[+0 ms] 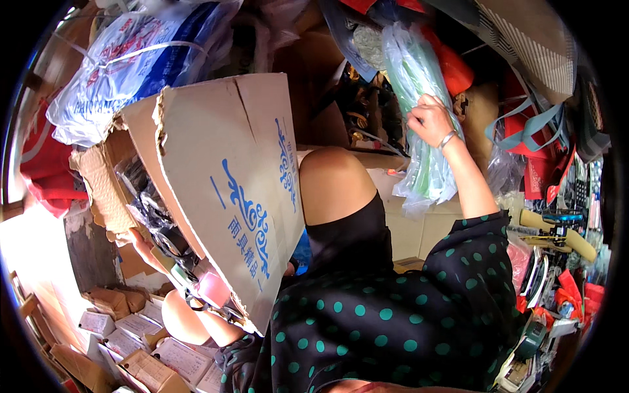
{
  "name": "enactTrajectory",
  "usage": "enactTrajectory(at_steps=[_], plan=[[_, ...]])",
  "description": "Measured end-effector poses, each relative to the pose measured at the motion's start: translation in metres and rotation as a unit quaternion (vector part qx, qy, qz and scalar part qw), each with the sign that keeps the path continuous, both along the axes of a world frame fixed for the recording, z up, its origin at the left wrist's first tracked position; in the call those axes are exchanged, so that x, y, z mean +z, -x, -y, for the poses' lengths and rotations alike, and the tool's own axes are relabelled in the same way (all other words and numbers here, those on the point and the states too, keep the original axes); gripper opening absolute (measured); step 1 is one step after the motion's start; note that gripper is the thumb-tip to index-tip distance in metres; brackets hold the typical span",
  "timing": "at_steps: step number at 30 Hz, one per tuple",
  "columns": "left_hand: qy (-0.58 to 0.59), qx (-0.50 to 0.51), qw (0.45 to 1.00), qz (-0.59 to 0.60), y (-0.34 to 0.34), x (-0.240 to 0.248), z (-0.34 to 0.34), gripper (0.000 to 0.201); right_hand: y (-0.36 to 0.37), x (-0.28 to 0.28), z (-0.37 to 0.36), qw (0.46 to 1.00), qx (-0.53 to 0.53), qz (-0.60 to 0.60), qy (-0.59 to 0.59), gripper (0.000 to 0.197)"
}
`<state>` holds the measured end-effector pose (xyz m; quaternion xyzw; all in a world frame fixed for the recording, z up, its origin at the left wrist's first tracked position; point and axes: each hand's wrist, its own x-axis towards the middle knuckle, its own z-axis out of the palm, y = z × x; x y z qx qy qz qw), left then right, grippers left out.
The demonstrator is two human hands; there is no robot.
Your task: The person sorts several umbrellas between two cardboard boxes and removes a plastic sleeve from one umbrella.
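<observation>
Currently, a plastic-wrapped bundle (417,71) is gripped by the right hand (430,122) — not yet released; the carton (203,141) is part-filled; the grip of the left hand (143,249) cannot be told.

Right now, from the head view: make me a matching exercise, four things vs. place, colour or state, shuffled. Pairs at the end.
Things
1. right hand
2. cardboard box
3. tied bundle
4. short-sleeved garment

Descriptions
A. black with green dots
B. tilted, blue print on its pale side, left of the bare knee
C. closed on a clear plastic bag
D. upper left, in white and blue plastic

Pairs
1-C
2-B
3-D
4-A
</observation>
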<state>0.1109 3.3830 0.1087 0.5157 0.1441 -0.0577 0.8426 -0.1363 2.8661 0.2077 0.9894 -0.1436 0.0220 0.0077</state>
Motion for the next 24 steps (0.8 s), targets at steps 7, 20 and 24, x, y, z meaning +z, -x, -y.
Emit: enactTrajectory(at_steps=[7, 20, 24], plan=[[-0.018, -0.001, 1.0, -0.003, 0.003, 0.004, -0.007, 0.042, -0.006, -0.009, -0.001, 1.0, 0.018, 0.013, -0.003, 0.017], [-0.016, -0.007, 1.0, -0.005, 0.003, 0.002, -0.003, 0.042, -0.007, -0.01, -0.002, 1.0, 0.015, -0.001, 0.006, 0.018], [-0.015, -0.009, 1.0, -0.006, 0.003, 0.002, -0.006, 0.043, -0.008, -0.015, -0.001, 1.0, 0.02, 0.004, 0.005, 0.016]])
